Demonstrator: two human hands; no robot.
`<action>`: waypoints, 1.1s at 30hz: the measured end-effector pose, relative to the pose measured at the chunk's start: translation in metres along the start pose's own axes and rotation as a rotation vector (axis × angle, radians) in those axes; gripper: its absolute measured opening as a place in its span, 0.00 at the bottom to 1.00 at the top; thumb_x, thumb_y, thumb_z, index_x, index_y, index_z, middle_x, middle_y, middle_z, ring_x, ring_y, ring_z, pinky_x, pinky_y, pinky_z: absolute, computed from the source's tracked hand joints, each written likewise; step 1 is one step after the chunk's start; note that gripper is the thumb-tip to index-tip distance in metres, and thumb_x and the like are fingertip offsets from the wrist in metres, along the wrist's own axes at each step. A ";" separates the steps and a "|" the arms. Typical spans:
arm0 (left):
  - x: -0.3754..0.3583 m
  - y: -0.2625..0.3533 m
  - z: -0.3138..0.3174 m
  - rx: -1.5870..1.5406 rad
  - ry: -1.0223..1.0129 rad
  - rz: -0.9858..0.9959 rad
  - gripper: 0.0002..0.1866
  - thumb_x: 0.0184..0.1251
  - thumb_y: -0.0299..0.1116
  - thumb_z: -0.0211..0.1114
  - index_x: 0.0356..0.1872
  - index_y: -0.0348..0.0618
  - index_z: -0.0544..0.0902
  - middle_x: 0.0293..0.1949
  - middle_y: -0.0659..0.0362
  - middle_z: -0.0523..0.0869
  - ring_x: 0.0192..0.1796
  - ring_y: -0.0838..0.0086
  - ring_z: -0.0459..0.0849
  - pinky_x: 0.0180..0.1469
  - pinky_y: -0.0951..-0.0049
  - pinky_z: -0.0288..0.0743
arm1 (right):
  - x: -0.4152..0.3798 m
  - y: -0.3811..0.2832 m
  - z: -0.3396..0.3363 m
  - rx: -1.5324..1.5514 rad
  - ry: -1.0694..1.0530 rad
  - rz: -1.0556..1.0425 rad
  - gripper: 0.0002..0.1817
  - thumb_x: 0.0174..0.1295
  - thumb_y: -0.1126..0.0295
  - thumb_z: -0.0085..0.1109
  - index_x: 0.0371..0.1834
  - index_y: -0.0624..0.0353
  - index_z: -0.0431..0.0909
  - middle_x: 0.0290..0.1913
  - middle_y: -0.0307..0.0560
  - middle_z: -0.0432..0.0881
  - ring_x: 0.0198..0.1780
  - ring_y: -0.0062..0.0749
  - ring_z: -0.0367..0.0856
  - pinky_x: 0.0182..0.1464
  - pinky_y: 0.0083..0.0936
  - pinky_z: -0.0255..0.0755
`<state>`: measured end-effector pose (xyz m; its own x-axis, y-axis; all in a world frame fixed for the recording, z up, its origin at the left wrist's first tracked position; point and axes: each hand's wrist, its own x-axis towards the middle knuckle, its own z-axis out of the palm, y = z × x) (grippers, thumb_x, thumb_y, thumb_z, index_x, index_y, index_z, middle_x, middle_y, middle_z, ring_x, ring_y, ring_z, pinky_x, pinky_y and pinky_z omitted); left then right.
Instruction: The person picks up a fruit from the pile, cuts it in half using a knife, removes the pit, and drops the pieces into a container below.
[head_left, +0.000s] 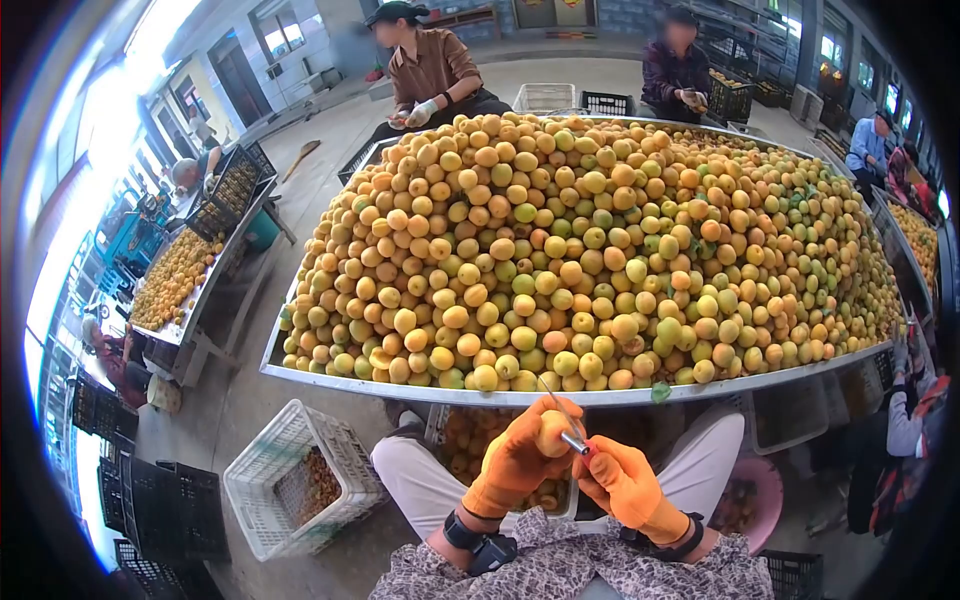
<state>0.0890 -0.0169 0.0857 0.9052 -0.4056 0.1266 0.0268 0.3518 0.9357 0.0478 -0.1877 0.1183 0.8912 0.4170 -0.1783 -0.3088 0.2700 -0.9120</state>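
My left hand [512, 462], in an orange work glove, is closed around an apricot [552, 436] in front of my lap. In my right hand [628, 487], gloved the same way, is a small knife [573, 441] with a red handle and a shiny metal collar. Its thin blade points up and away, overlapping the apricot's near side in this view. Just beyond both hands lies a big heap of yellow-orange apricots [560, 260], some greenish, on a metal-edged table [420, 392].
A white plastic crate [345, 480] with cut fruit stands at left on the floor. Under the table edge is another crate of fruit, and a pink basin [765, 490] sits right of my knees. Two people [430, 75] work across the heap. Black crates [175, 510] stack at far left.
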 end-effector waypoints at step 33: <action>-0.004 0.006 -0.008 0.775 0.361 0.180 0.24 0.66 0.47 0.67 0.51 0.40 0.72 0.35 0.61 0.81 0.34 0.81 0.77 0.37 0.80 0.74 | -0.013 0.016 -0.037 0.397 -0.152 0.352 0.22 0.75 0.49 0.44 0.27 0.52 0.68 0.16 0.29 0.60 0.14 0.13 0.56 0.14 0.16 0.47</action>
<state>0.0894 -0.0063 0.0883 0.9504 -0.0610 0.3051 -0.3071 -0.3411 0.8885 0.0432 -0.2206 0.0922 0.6625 0.6539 -0.3653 -0.7073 0.3856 -0.5925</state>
